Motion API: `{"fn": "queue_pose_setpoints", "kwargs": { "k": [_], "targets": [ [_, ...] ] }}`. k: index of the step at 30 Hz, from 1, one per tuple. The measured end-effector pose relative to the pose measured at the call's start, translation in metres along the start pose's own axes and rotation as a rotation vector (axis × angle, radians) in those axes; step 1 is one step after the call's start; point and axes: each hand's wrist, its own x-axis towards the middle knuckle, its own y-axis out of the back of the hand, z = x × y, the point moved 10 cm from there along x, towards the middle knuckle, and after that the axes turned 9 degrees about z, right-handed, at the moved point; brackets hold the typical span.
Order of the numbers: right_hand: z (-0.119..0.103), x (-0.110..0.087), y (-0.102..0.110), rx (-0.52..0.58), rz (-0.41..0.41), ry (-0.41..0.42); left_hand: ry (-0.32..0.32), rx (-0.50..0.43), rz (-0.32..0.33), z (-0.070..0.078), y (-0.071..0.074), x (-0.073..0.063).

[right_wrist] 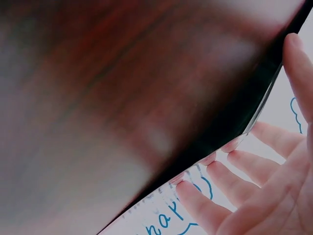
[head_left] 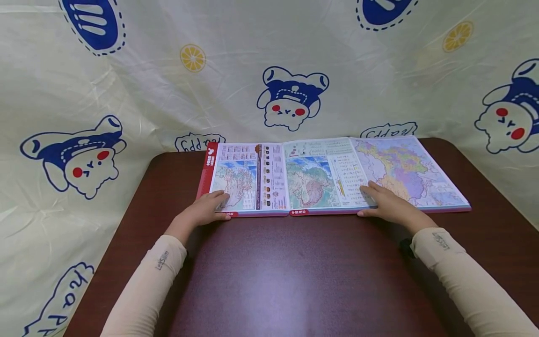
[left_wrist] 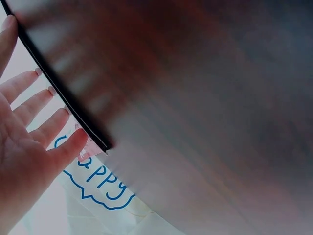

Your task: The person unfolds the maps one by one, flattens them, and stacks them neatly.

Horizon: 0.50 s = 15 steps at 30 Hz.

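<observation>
A fold-out map booklet (head_left: 309, 187) lies open on the table in the head view, three printed panels side by side with maps and text, and a red strip down its left side. My left hand (head_left: 204, 208) rests at its near left corner, fingers over the page and thumb by the front edge. The right hand (head_left: 389, 205) lies where the middle and right panels meet, fingers on the paper, thumb at the near edge. In both wrist views the left hand (left_wrist: 24, 127) and right hand (right_wrist: 274, 176) have extended fingers, their tips along a dark edge.
The dark brown table (head_left: 294, 276) has rounded far corners. Behind it hangs a pale sheet (head_left: 231, 89) printed with blue bears, orange slices and lettering; it also drapes along the left side. Both forearms wear pale sleeves (head_left: 143, 281).
</observation>
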Motion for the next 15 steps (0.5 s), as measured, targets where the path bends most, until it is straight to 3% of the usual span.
{"fn": "queue_pose_setpoints", "kwargs": {
  "k": [15],
  "targets": [
    [0.0034,0.0005,-0.0052,-0.017,-0.032,-0.036,0.001,0.005,-0.021,0.0002,0.0007,-0.0001]
  ]
}}
